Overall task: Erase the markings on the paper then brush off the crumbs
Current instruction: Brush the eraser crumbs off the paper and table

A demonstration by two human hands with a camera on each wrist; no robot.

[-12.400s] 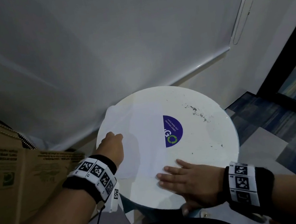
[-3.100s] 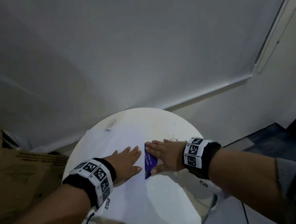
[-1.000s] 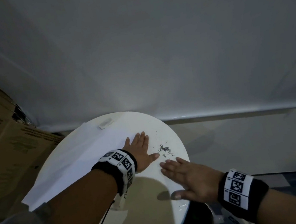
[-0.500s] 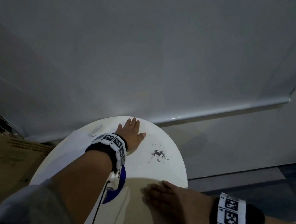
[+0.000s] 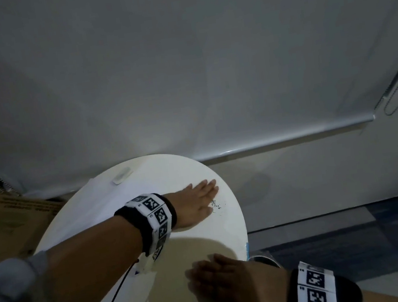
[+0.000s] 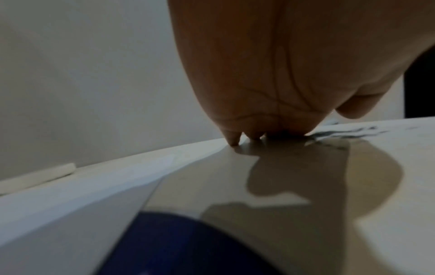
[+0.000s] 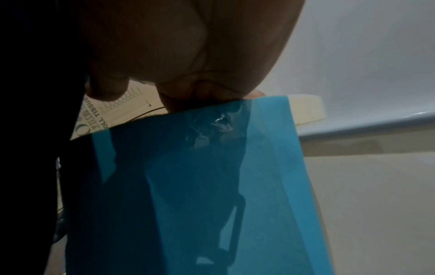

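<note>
A round white table [image 5: 232, 226] holds a white sheet of paper [image 5: 101, 199] on its left half. A small white eraser [image 5: 122, 175] lies near the far rim, also seen in the left wrist view [image 6: 35, 178]. My left hand [image 5: 200, 198] lies flat with straight fingers near the right rim. A small dark cluster of crumbs [image 5: 215, 205] sits right beside its fingers and shows as dark specks [image 6: 348, 132] past the palm. My right hand [image 5: 218, 276] rests flat and open on the near right edge, holding nothing.
Cardboard boxes [image 5: 4, 221] stand to the left of the table. A roller blind with its bottom rail [image 5: 281, 138] and bead chain [image 5: 391, 98] hangs behind. Blue carpet [image 5: 361, 243] lies to the right. A blue round sticker [image 6: 176, 247] marks the tabletop. A blue translucent sheet [image 7: 212, 186] hangs below the right hand.
My left hand has slid from the far side toward the right rim and now lies against the crumbs. The right hand stays at the near edge.
</note>
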